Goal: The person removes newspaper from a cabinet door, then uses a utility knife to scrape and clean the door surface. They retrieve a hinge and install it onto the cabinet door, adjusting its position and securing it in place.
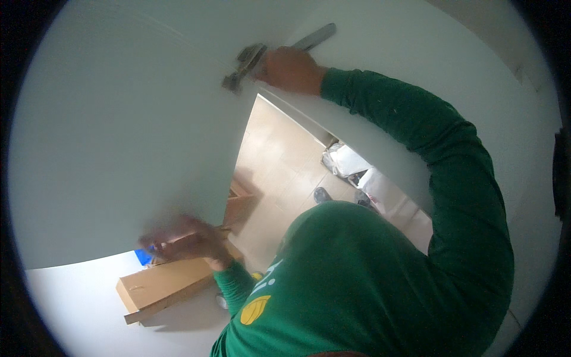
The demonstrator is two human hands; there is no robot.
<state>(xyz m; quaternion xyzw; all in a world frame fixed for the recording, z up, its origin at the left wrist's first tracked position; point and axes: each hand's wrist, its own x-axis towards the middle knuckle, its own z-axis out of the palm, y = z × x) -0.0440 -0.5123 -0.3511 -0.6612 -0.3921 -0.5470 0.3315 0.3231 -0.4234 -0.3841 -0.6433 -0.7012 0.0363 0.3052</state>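
Note:
My right hand (291,70) is closed around a metal hand tool whose flat grey handle (315,37) sticks out up and to the right. The tool's dull, dark metal head (247,62) lies close to the pale grey-green panel (119,131), above the corner of the opening; its exact kind is blurred. Lower down on the left, my left hand (184,238) has its fingers curled beside the panel's bottom edge. A small blue and reddish bit (153,247) shows at its fingertips, too small to name.
A long brown cardboard box (169,285) lies below my left hand, with a blue piece (143,257) behind it. Through the angled opening I see a tiled floor (276,149), a brown wooden piece (239,199), dark shoes (322,195) and white plastic wrapping (348,160). A pale wall (482,77) rises at right.

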